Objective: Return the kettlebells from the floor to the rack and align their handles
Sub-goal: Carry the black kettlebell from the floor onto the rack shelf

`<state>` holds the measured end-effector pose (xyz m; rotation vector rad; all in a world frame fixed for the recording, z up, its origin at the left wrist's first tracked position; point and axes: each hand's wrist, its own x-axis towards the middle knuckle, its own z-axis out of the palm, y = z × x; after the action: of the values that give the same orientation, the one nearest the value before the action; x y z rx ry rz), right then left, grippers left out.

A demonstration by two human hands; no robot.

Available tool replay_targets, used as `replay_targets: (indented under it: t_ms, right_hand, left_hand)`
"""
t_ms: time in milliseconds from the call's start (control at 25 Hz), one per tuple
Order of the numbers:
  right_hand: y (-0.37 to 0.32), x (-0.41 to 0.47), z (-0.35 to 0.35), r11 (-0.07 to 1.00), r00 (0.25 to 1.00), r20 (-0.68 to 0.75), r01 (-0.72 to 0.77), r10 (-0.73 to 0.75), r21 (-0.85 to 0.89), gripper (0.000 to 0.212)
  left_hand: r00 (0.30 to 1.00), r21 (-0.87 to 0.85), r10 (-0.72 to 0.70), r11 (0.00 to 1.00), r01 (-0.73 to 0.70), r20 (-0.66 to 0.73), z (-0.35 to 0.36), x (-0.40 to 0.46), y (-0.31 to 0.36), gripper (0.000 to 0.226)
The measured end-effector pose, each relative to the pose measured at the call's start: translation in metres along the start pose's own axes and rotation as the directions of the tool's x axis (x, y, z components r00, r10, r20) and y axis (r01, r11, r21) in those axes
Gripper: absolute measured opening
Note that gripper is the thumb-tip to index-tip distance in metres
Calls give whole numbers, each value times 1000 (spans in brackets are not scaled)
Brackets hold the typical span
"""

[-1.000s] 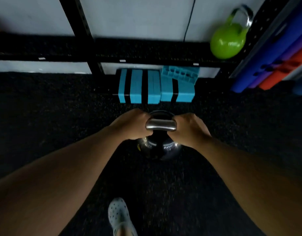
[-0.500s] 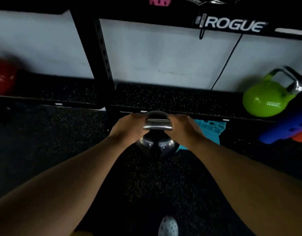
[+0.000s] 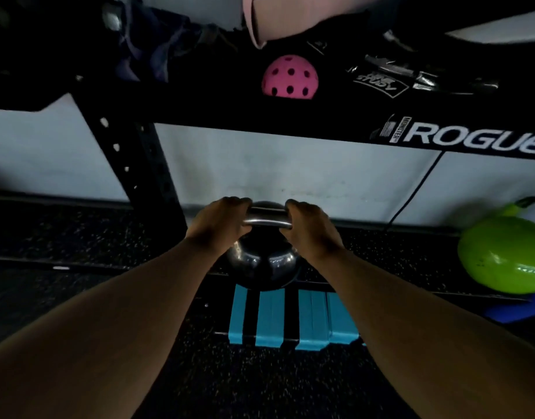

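Both hands, left and right, grip the handle of a steel kettlebell, held at the rack shelf's near edge. A green kettlebell sits on the shelf, far right.

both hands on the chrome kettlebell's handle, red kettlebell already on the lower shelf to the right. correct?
Wrong on colour: the kettlebell on the lower shelf to the right is green, not red. The head view shows it. The rest holds: left hand and right hand both grip the chrome kettlebell by its handle.
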<state>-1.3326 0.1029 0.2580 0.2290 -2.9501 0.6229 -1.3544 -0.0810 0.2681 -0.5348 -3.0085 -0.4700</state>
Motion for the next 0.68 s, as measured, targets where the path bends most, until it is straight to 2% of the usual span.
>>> replay_targets:
  t_ms: [160,320,480,680]
  right_hand:
    - [4,37,23,1000,999,51,-14,14,3,16]
    - [0,69,26,999,996,83,-38,36,21,27]
    - [2,85,30,994,991,73,-110,109,16,15]
    - [10,93,29,987,985,68,-160,158,24,11]
  left_hand:
    - [999,-44,-7,999,9,45,19,28,-30,20]
    - [995,-141,-63,987,73,78,21,58,-51,15]
    - [989,-205,-117,970,133,85,31,76,-54,15]
    - [991,-234,-112,964,127,77,43,99,-54,15]
